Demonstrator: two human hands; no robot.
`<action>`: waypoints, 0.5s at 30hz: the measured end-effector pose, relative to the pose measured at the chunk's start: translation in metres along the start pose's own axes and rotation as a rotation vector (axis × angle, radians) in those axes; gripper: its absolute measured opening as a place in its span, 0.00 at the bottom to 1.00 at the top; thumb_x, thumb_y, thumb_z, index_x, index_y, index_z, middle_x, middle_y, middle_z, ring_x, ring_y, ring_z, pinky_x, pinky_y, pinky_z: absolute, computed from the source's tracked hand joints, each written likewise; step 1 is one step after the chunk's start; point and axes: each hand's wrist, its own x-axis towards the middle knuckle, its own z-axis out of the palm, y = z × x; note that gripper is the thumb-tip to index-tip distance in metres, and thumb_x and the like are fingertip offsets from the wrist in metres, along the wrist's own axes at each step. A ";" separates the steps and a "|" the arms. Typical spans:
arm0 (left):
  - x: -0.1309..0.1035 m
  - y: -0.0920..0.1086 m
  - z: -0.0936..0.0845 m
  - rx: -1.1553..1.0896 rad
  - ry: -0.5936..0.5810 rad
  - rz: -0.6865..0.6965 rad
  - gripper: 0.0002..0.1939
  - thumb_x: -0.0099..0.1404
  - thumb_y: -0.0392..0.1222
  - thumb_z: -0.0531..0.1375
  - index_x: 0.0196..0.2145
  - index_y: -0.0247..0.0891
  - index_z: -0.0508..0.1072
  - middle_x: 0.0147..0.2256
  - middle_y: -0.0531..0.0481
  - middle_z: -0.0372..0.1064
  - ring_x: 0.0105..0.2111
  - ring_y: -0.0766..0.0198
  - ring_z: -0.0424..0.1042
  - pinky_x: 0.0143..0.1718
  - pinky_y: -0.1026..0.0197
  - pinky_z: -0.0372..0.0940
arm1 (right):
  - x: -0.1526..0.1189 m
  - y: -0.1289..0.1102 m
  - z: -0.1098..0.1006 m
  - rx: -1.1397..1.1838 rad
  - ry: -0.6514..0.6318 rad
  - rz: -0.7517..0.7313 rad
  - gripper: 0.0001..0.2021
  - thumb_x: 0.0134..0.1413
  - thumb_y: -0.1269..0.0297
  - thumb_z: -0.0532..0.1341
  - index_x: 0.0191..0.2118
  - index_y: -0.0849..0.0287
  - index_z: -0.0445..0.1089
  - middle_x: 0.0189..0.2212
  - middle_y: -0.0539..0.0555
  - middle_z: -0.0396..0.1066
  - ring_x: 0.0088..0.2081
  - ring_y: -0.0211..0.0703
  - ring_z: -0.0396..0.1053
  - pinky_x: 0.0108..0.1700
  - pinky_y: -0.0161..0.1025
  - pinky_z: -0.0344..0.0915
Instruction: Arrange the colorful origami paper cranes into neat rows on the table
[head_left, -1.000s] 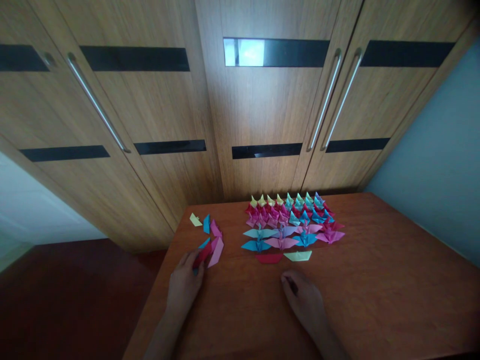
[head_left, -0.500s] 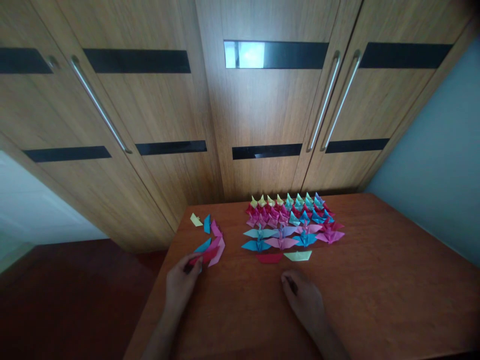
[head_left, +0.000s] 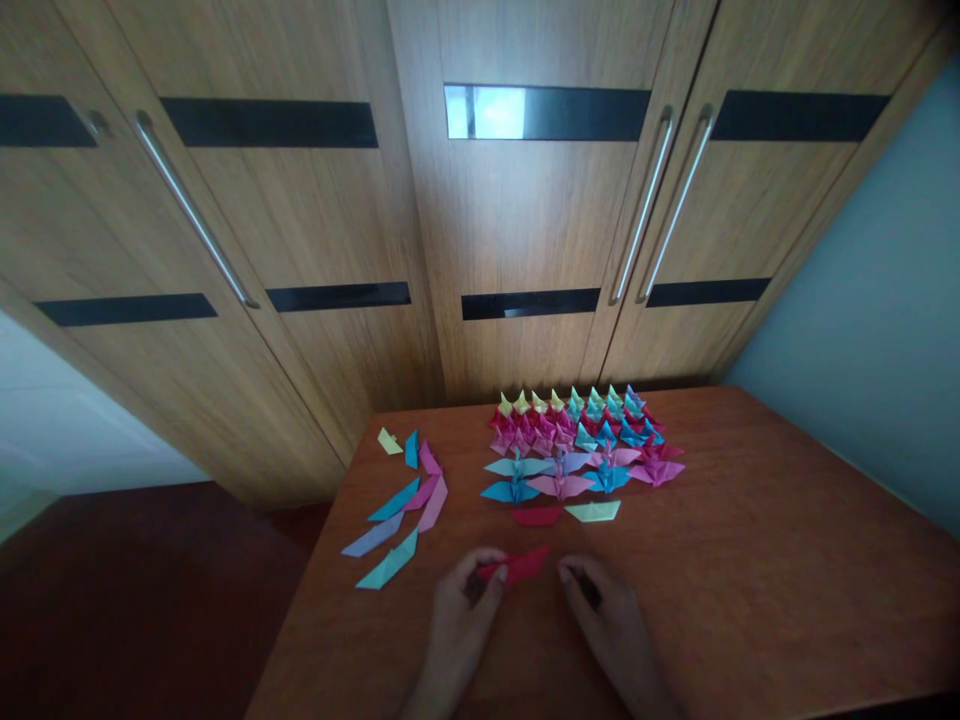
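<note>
My left hand [head_left: 466, 607] pinches one end of a red folded paper piece [head_left: 527, 567] near the front middle of the table. Just right of the paper's free end is my right hand [head_left: 602, 602], its fingertips pressed together; whether anything small is between them is hidden. Beyond the hands, a flat red piece [head_left: 537, 516] and a pale green piece [head_left: 594, 512] lie side by side. Behind these stand rows of folded paper cranes, among them a purple-pink crane [head_left: 657, 470]. Several flat folded pieces lie at the left, including a mint one [head_left: 388, 560].
The brown wooden table [head_left: 750, 560] backs onto a wooden wardrobe [head_left: 525, 220] with metal handles. A pale yellow piece [head_left: 389, 441] lies near the table's back left corner. A blue-grey wall [head_left: 862, 300] rises at the right.
My left hand has moved right from the left-hand pieces, carrying the red paper to the middle. Lavender and mint pieces it had covered now show. My right hand is almost where it was.
</note>
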 end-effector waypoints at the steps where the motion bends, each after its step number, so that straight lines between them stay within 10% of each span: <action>1: -0.004 -0.003 0.009 -0.009 -0.033 0.003 0.11 0.60 0.47 0.57 0.34 0.39 0.75 0.34 0.48 0.75 0.34 0.58 0.73 0.37 0.61 0.67 | -0.004 -0.003 0.000 0.039 -0.008 0.010 0.15 0.58 0.55 0.53 0.38 0.55 0.73 0.37 0.55 0.76 0.39 0.46 0.73 0.42 0.38 0.69; 15: -0.016 -0.009 0.021 0.017 -0.111 0.032 0.07 0.60 0.40 0.57 0.34 0.40 0.75 0.35 0.48 0.76 0.36 0.59 0.73 0.40 0.61 0.66 | -0.021 -0.012 0.008 0.226 -0.067 0.129 0.18 0.57 0.48 0.55 0.37 0.56 0.73 0.34 0.54 0.75 0.37 0.46 0.71 0.41 0.38 0.68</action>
